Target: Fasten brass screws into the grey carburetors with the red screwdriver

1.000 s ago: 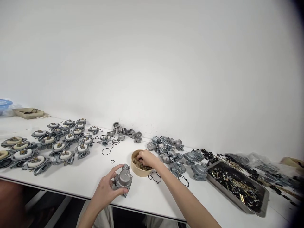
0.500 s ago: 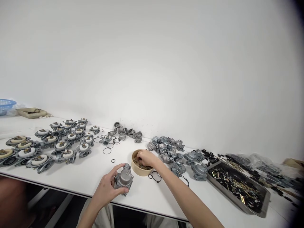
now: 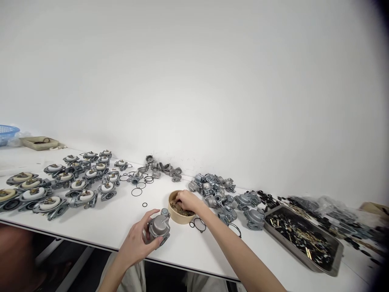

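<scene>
My left hand (image 3: 138,239) grips a grey metal carburetor (image 3: 159,226) near the table's front edge, thumb and fingers on opposite sides of it. Into a round cream tub (image 3: 181,219) reaches my right hand (image 3: 187,201), its fingers bent down among small brass-coloured parts (image 3: 179,209). Whatever those fingertips pinch is hidden. Black rubber rings (image 3: 199,224) lie just right of the tub, and a small O-ring (image 3: 144,205) sits to its left.
Carburetors with white floats (image 3: 86,196) crowd the left side. Loose metal bowls (image 3: 165,168) lie by the wall. A pile of carburetor bodies (image 3: 212,188) stands behind my right arm. Farther right is a metal tray (image 3: 304,261) of small black and brass parts.
The carburetor in my left hand has turned, showing a different side. My right hand stays in the tub, with its fingers shifted slightly.
</scene>
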### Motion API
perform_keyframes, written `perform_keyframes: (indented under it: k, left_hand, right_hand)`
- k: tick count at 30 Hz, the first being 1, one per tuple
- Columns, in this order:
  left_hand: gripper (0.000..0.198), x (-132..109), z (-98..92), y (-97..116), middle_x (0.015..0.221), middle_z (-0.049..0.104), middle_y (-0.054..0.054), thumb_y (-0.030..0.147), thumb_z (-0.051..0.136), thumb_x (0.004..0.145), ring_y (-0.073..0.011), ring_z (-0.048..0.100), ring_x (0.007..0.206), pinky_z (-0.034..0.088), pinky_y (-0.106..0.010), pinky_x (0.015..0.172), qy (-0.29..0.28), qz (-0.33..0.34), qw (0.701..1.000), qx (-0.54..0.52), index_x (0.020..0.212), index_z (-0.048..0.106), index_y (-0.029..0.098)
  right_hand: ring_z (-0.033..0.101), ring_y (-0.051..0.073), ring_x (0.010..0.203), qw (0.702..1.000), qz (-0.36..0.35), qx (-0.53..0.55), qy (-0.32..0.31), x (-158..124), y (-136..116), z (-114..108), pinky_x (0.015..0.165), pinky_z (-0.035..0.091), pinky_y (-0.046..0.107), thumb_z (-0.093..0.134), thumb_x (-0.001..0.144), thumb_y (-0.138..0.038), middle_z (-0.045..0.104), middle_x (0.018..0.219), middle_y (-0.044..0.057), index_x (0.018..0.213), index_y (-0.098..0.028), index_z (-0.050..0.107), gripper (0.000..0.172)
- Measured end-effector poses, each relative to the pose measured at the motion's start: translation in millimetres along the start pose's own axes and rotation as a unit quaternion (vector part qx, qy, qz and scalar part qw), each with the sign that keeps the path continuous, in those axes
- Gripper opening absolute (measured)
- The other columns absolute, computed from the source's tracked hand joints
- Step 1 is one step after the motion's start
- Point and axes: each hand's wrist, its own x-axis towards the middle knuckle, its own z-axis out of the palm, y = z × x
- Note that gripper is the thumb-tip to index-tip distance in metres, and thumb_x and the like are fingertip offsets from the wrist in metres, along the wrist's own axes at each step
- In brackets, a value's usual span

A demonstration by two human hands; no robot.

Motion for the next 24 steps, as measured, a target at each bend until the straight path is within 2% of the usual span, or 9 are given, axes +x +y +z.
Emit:
perform_keyframes:
  k: [4, 8, 11, 15, 20, 24]
  left_hand:
    - [0.060, -0.5, -0.5, -5.1, 0.122, 0.072, -0.009, 0.043, 0.070, 0.085, -0.0198, 0.066, 0.080, 0.055, -0.027, 0.068, -0.017, -0.006, 1.000, -0.006, 0.141, 0.058, 0.027]
    - [0.054, 0.6, -1.5, -5.9, 0.129, 0.070, -0.012, 0.046, 0.070, 0.085, -0.0261, 0.069, 0.099, 0.058, -0.028, 0.073, -0.007, 0.002, 1.000, -0.017, 0.134, 0.064, 0.024]
    - [0.058, 1.7, -0.7, -3.7, 0.129, 0.070, -0.012, 0.046, 0.076, 0.080, -0.0284, 0.069, 0.104, 0.058, -0.029, 0.073, 0.004, 0.001, 1.000, -0.017, 0.132, 0.065, 0.024]
    - [0.058, 3.0, 1.8, 0.4, 0.124, 0.071, -0.009, 0.043, 0.080, 0.075, -0.0261, 0.070, 0.096, 0.058, -0.029, 0.072, 0.005, -0.010, 1.000, -0.013, 0.128, 0.066, 0.025]
    - [0.054, 3.3, 4.0, 3.2, 0.109, 0.072, -0.005, 0.042, 0.080, 0.074, -0.0181, 0.066, 0.071, 0.054, -0.027, 0.062, 0.002, -0.031, 0.999, -0.009, 0.123, 0.065, 0.026]
    - [0.053, 2.4, 5.8, 3.9, 0.104, 0.072, -0.003, 0.043, 0.081, 0.073, -0.0174, 0.066, 0.069, 0.053, -0.025, 0.059, 0.024, -0.028, 0.999, -0.012, 0.121, 0.065, 0.026]
  right_hand:
    - [0.071, 0.018, 0.091, 1.000, 0.006, 0.009, 0.010, -0.5, -1.4, 0.3, 0.084, 0.061, 0.037, 0.066, 0.103, -0.033, 0.073, 0.103, 0.006, 0.103, -0.014, 0.071, 0.020]
    - [0.071, 0.017, 0.085, 0.998, 0.000, 0.039, 0.048, -4.9, 1.1, -2.2, 0.081, 0.060, 0.036, 0.067, 0.102, -0.032, 0.074, 0.097, 0.004, 0.099, -0.013, 0.071, 0.019]
    - [0.071, 0.016, 0.080, 0.992, -0.014, 0.077, 0.096, -13.8, 5.6, -8.4, 0.077, 0.057, 0.031, 0.067, 0.097, -0.018, 0.077, 0.092, 0.005, 0.097, -0.013, 0.076, 0.010]
    - [0.071, 0.016, 0.077, 0.977, -0.038, 0.131, 0.162, -35.9, 5.4, -20.3, 0.072, 0.053, 0.026, 0.063, 0.086, -0.002, 0.081, 0.091, 0.006, 0.094, -0.015, 0.081, 0.023]
    - [0.071, 0.017, 0.077, 0.960, -0.096, 0.166, 0.202, -73.3, -21.3, -32.6, 0.075, 0.053, 0.027, 0.064, 0.089, -0.007, 0.080, 0.089, 0.003, 0.093, -0.021, 0.080, 0.021]
    - [0.071, 0.019, 0.080, 0.950, -0.144, 0.144, 0.237, -93.7, -50.8, -30.4, 0.072, 0.052, 0.029, 0.065, 0.093, -0.010, 0.079, 0.090, 0.005, 0.096, -0.020, 0.079, 0.018]
